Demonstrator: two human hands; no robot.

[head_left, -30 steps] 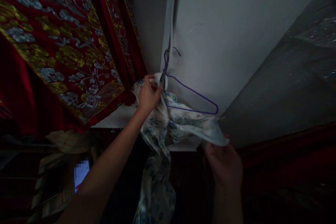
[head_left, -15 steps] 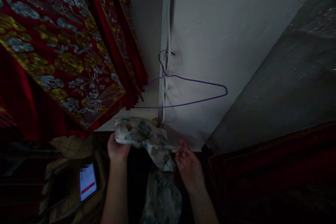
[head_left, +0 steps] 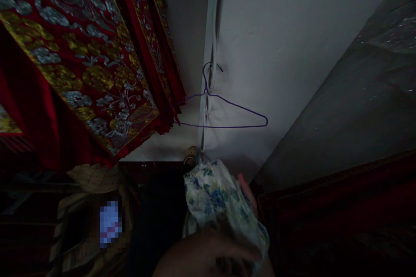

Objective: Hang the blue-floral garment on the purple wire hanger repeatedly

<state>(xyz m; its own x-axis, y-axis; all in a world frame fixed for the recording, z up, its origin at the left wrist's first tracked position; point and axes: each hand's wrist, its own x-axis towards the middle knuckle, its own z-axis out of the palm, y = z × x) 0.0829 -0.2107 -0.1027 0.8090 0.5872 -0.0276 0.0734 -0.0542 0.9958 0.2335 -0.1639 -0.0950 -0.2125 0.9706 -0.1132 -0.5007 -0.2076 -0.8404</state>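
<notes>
A white cloth with blue and green flowers, perhaps a garment, hangs bunched at the lower centre. My right hand is behind its right side and holds it up; most of the fingers are hidden by the fabric. Across the front of the cloth reaches my left hand, low in view and smeared by motion, its fingertips close to the lower right edge of the fabric. Above both hands a purple wire hanger hangs bare from a white cord by the wall.
Red cloth with gold and silver embroidery hangs at the left, overlapping the hanger's left end. Below it a lit phone lies in a basket-like holder. A tan clog is on the floor. Clear plastic sheeting covers the right side.
The cloth has moved right and been turned. My left hand has swung from its left end to low in front of it. My right hand has gone behind the fabric.
</notes>
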